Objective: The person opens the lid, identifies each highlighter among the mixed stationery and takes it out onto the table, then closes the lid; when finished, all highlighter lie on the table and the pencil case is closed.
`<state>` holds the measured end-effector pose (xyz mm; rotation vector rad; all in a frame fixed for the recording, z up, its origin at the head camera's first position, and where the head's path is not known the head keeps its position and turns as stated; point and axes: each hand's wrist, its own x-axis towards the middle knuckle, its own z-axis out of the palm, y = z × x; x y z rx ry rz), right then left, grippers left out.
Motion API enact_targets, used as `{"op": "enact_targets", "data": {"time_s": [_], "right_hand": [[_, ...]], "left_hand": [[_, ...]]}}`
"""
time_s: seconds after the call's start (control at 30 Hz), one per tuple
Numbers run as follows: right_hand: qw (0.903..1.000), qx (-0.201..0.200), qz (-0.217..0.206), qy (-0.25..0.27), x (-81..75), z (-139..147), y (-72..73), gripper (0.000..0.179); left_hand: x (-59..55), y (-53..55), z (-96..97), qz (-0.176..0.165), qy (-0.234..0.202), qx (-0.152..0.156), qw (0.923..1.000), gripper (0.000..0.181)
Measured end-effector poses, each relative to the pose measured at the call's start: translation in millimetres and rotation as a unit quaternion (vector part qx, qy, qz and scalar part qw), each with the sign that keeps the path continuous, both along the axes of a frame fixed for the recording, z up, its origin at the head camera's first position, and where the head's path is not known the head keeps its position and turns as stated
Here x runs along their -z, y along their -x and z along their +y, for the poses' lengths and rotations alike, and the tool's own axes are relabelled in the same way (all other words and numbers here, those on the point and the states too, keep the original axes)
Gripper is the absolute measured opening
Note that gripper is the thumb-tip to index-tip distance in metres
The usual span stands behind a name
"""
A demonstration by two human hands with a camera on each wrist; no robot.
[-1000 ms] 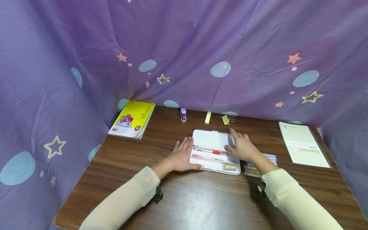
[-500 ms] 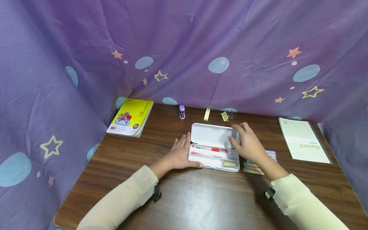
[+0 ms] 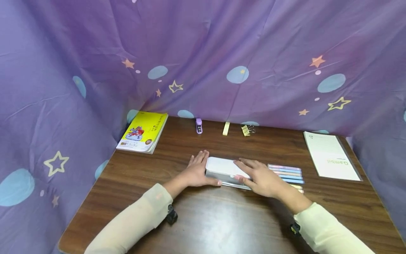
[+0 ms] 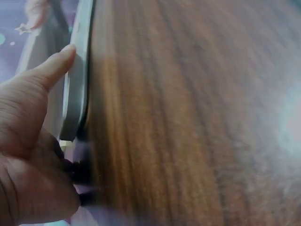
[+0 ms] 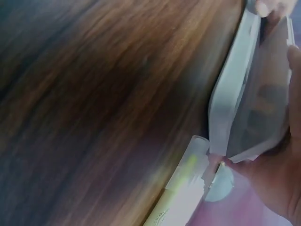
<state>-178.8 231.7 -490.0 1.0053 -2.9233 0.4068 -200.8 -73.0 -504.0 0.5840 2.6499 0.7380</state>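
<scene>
A white pencil case stands at the middle of the table, its lid tilted partway down over the base. My left hand rests at its left end with straight fingers, the thumb on the front edge. In the left wrist view that thumb touches the side of the base. My right hand lies over the lid's right part, fingers across the top and thumb at the front edge. The right wrist view shows a gap between base and lid. The case's contents are hidden.
Several pastel highlighters lie right of the case, partly under the right hand. At the back are a purple stapler, a pale yellow bar and binder clips. A yellow book lies left, a notebook right.
The lid, laid back open before, has swung forward over the base, covering the red pens inside. My right hand has moved forward and down with it; the left hand stays at the case's left end.
</scene>
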Motion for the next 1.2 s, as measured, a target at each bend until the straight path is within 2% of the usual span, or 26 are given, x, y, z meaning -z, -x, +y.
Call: {"op": "enact_targets", "data": {"time_s": [0.13,0.2,0.3,0.5,0.87,1.03,1.2], "right_hand": [[0.9997,-0.013,0.001,-0.019,0.5,-1.0,-1.2,0.075],[0.9996,-0.018,0.01,-0.019,-1.4,-1.4,-1.4,0.078],[0.9994,-0.024,0.018,-0.018,-4.0,-4.0,-0.7,0.081],[0.9989,-0.029,0.023,-0.027,-2.2,-8.9,3.4,0.086],[0.999,-0.024,0.007,-0.037,1.5,-9.4,14.1,0.09],[0.9993,-0.023,0.001,-0.03,8.9,-9.5,10.3,0.091],[0.9997,-0.014,-0.004,-0.022,20.4,-10.0,-1.3,0.093]], "left_hand": [[-2.4,1.8,-3.7,-0.007,-0.057,0.003,0.9984,0.13],[-3.7,2.8,-4.5,-0.002,-0.067,0.009,0.9977,0.125],[-4.3,3.2,-5.5,0.006,-0.06,0.016,0.998,0.121],[-2.8,2.8,-6.3,0.012,-0.056,0.009,0.9983,0.117],[1.9,6.2,-2.3,0.023,-0.029,0.002,0.9993,0.119],[6.9,1.1,-3.5,0.019,-0.033,0.002,0.9993,0.119],[17.9,-10.4,-5.3,0.012,-0.037,0.002,0.9992,0.12]]}}
